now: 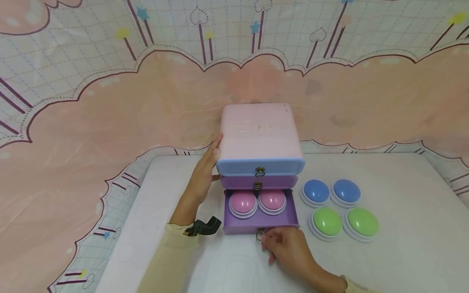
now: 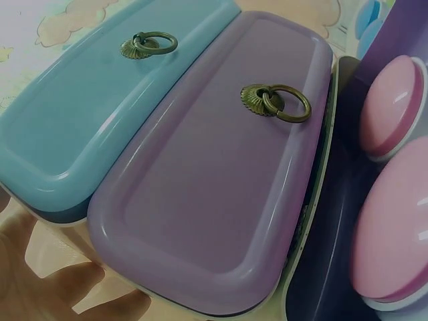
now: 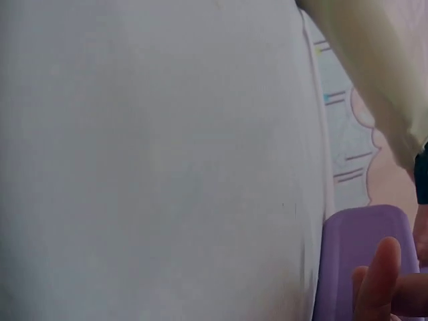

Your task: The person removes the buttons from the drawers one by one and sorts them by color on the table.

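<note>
A small cabinet point(image 1: 260, 132) with a pink top stands on the table. Its top drawer point(image 1: 238, 167) has a blue front, the middle drawer point(image 1: 238, 182) a purple one, and both are closed. The purple bottom drawer point(image 1: 242, 230) is pulled out, with two pink push-button lights point(image 1: 243, 202) point(image 1: 272, 201) side by side at its back. My left hand point(image 1: 201, 175) rests along the cabinet's left side, fingers straight; some of its fingers point(image 2: 73, 287) show in the left wrist view. My right hand point(image 1: 287, 246) pinches the brass ring pull point(image 1: 260, 235) of the bottom drawer.
Right of the cabinet, two blue push-button lights point(image 1: 316, 191) point(image 1: 346, 191) sit behind two green ones point(image 1: 327, 221) point(image 1: 362, 222) on the white table point(image 1: 410, 252). A patterned cloth point(image 1: 165, 110) hangs behind the table.
</note>
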Available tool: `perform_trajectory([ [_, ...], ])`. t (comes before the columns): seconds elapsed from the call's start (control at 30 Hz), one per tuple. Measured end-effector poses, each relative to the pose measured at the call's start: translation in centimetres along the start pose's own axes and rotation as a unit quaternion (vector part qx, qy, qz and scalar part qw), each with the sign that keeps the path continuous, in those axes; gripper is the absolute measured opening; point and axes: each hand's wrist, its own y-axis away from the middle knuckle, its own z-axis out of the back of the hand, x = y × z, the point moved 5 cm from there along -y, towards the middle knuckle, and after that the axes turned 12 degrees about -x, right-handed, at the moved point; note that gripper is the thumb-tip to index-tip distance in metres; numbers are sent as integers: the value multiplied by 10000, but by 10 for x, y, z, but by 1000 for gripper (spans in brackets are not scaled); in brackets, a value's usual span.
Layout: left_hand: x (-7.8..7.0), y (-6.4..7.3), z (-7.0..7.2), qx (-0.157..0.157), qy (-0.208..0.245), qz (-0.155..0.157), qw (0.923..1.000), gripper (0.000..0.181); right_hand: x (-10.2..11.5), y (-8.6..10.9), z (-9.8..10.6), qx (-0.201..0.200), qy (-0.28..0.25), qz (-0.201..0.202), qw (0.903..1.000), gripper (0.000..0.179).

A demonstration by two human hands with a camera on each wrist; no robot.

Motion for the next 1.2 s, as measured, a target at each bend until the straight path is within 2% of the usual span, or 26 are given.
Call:
perform_trajectory([
  [0.17, 0, 0, 0, -4, 19, -10, 10000, 49, -1, 5, 0, 103, -289, -36, 9995, 18],
  [0.33, 1, -1, 0, -8, -11, 2, 10000, 49, 0, 4, 1, 292, -347, 105, 9989, 17],
  [0.5, 1, 0, 1, -38, -66, 11, 10000, 49, 4, 2, 8, 831, -19, 359, 9959, 17],
  [0.6, 0, 0, 0, -30, -50, -9, 10000, 49, 11, 1, 18, 901, 297, 491, 9943, 21],
  [0.73, 0, 0, -1, -12, -33, -4, 10000, 50, 26, -3, 32, 602, 531, 546, 9953, 26],
  [0.87, 0, 0, -1, 4, -50, -23, 10000, 50, 42, -13, 40, 90, 483, 802, 9956, 19],
  [1.03, 0, 0, 0, -45, -92, -6, 9999, 49, 58, -29, 39, -609, 485, 1245, 9892, 10],
  [1.2, 0, 0, -1, -36, -86, -9, 10000, 49, 67, -43, 27, -780, 561, 1731, 9802, 13],
])
